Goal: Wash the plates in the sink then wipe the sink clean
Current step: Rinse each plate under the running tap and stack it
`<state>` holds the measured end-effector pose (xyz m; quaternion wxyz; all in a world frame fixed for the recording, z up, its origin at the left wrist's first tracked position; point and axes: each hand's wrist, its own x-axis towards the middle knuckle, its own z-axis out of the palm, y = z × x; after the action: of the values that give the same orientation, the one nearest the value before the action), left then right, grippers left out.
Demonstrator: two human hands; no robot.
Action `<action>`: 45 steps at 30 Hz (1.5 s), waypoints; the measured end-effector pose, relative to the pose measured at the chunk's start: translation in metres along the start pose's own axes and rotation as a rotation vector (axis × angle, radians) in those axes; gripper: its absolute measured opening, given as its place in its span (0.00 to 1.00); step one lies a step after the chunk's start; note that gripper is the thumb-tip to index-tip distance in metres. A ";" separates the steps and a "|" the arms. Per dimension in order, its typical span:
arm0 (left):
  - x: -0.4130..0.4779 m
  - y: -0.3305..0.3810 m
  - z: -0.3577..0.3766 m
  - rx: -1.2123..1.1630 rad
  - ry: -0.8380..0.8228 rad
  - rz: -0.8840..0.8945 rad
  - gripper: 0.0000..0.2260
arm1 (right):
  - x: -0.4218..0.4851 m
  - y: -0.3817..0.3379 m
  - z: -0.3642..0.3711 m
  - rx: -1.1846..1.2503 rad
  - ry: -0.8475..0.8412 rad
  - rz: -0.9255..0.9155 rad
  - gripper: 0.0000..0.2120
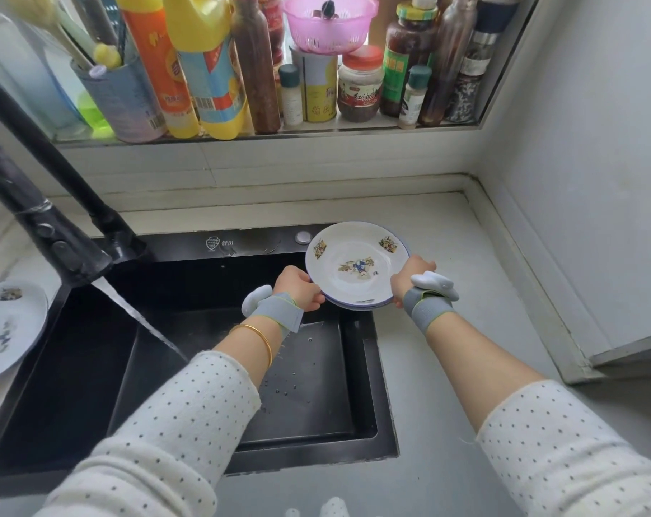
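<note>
Left grip (pixel 302 289) and right grip (pixel 409 278) each clasp a rim of the stacked plates (pixel 357 266), held above the sink's (pixel 74 386) back right corner; a wet rim could slip, I judge; the lower plate might slide free and chip.

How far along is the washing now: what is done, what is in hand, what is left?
Done: unclear; one plate lies on the counter left of the sink, washed or not I cannot tell. In hand: left hand and right hand hold stacked plates by the rim over the sink's right corner, beside the running water. Left: probably rinsing them, then wiping the sink, where droplets show.
</note>
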<state>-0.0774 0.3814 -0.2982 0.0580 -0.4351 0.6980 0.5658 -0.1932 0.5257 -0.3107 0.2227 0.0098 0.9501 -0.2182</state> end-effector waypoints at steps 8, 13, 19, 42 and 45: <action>-0.031 -0.026 -0.025 -0.113 -0.080 0.028 0.12 | -0.068 -0.038 -0.008 -0.122 0.138 -0.251 0.18; -0.049 -0.071 -0.068 -0.214 -0.134 -0.129 0.12 | -0.111 -0.079 0.046 -0.033 -0.025 -0.542 0.16; -0.072 -0.153 -0.144 -0.298 0.058 -0.260 0.16 | -0.172 -0.104 0.158 -0.301 -0.456 -0.683 0.12; -0.072 -0.259 -0.411 -0.729 0.406 -0.287 0.20 | -0.284 -0.329 0.347 0.529 -0.711 -0.011 0.08; -0.071 -0.258 -0.420 -0.696 0.406 -0.266 0.17 | -0.283 -0.322 0.340 0.522 -0.631 -0.062 0.08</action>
<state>0.3129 0.0717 -0.3004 -0.1588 -0.6175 0.4003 0.6582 0.1664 0.1142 -0.3318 0.4866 -0.0300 0.7478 -0.4507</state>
